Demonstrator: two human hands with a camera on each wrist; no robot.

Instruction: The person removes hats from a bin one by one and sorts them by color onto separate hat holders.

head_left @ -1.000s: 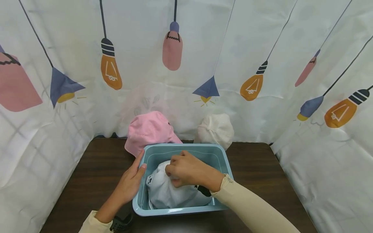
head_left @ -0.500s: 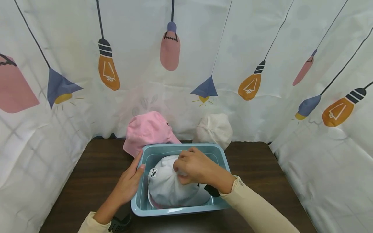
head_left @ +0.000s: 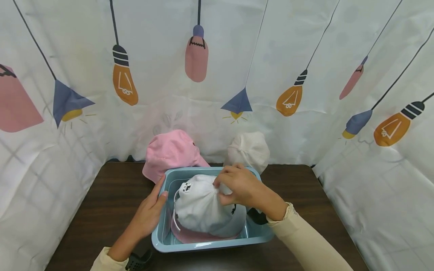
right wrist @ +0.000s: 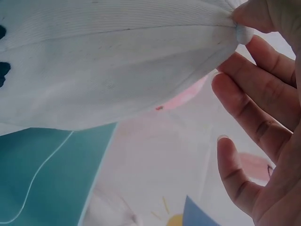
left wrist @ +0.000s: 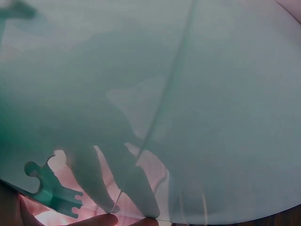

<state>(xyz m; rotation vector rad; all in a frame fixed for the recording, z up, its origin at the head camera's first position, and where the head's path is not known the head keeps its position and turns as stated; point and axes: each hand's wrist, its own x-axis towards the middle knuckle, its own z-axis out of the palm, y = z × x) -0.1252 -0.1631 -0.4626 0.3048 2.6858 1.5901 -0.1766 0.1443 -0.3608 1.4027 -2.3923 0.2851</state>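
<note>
A pale white cap [head_left: 200, 205] with a small black-and-white tag at its edge hangs tilted over the blue basin [head_left: 210, 246]. My right hand [head_left: 240, 188] pinches it at the top of the crown; the right wrist view shows thumb and fingertips at the cap's button [right wrist: 242, 35], lower fingers spread. Beneath it, inside the basin, a pink cap [head_left: 193, 237] shows along the front. My left hand [head_left: 150, 210] rests with straight fingers along the basin's left rim. In the left wrist view, the basin's shiny wall [left wrist: 225, 117] fills most of the picture, with fingertips below.
Behind the basin, a pink cap [head_left: 173, 152] stands at the left and a cream cap [head_left: 249, 150] at the right. The dark wooden table [head_left: 298, 203] extends on both sides. A white sheet [head_left: 162, 56] printed with lamps hangs behind it.
My right hand has drawn the white cap up and back to the right, turning its tag upward and uncovering the pink cap below. The left hand stays at the rim.
</note>
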